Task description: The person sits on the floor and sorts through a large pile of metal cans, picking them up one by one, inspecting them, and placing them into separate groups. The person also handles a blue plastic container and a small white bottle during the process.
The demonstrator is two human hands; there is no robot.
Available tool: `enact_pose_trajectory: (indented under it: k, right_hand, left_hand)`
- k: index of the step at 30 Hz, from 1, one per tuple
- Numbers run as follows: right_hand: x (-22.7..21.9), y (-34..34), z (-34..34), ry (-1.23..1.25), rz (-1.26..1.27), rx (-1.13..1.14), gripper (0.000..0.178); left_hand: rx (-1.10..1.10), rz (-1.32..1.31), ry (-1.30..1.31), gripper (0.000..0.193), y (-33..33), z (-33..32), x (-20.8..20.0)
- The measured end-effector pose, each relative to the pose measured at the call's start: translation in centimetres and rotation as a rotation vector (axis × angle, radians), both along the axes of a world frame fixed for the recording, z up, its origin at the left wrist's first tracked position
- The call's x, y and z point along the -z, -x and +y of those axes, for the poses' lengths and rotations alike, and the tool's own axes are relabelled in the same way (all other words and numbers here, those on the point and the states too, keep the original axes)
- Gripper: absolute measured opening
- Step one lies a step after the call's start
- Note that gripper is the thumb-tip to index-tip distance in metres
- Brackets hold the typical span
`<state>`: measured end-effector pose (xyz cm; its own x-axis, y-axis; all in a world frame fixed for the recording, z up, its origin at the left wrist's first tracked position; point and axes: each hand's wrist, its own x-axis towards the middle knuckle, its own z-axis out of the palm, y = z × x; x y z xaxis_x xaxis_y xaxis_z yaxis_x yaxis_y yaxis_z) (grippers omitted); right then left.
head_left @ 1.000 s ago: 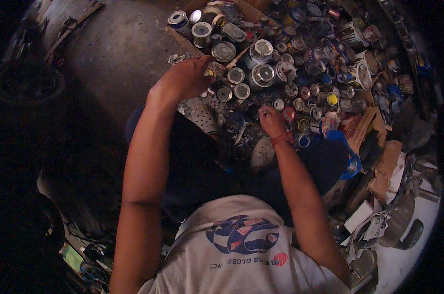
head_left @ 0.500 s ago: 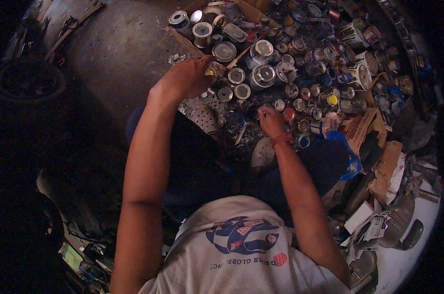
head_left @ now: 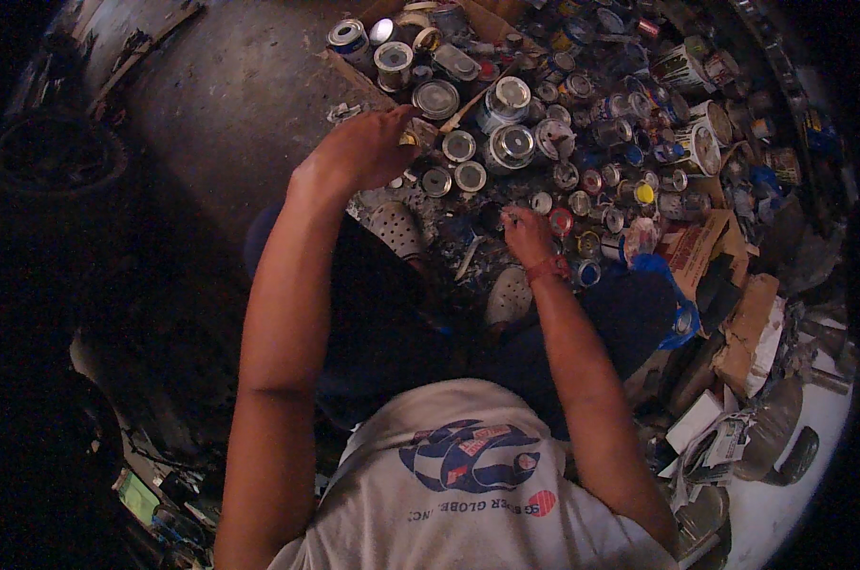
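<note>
My left hand (head_left: pixel 368 147) reaches to the near side of the cluster of cans. Its fingers curl round a small can with a yellowish label (head_left: pixel 409 138), which the hand partly covers. Just beyond it stands a larger lidded can (head_left: pixel 435 99), and two small lidded cans (head_left: pixel 459 145) (head_left: pixel 470 176) are to its right. My right hand (head_left: pixel 527 235) is low over the littered floor between my feet and the small cans. Its fingers are pinched together, and whatever they hold is too dark and small to tell. Beside it are a small pale-lidded can (head_left: pixel 541 202) and a red-rimmed can (head_left: pixel 561 222).
Many paint cans and jars crowd the floor ahead and right, some inside a cardboard box (head_left: pixel 354 76). A torn carton (head_left: pixel 700 249) and a blue plastic bag (head_left: pixel 675 304) lie at the right. A dark wheel-like round thing (head_left: pixel 59 152) is at the left.
Both hands stay almost in the same place. The view has shifted very slightly; nothing is visibly picked up or let go.
</note>
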<state>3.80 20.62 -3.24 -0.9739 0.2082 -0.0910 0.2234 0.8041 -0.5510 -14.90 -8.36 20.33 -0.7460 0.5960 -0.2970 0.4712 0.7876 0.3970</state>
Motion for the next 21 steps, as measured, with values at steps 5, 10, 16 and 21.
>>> enact_pose_trajectory:
  k: [5,10,16,21]
  right_hand:
    - [-0.7,0.2,-0.2,-0.089,-0.092,0.016,0.023]
    - [-1.0,0.4,-0.2,0.111,-0.131,0.018,0.023]
    - [-0.2,0.1,0.2,0.137,-0.014,-0.006,0.026]
    - [-0.2,0.1,0.1,-0.043,-0.025,-0.015,0.026]
  left_hand:
    - [-0.023,-0.022,0.011,0.060,0.0,0.0,0.1]
    - [-0.008,0.013,0.004,0.061,0.0,0.0,0.0]
    - [-0.019,0.006,-0.002,0.061,-0.1,0.1,0.2]
    - [-0.008,-0.010,-0.015,0.060,0.0,0.2,0.0]
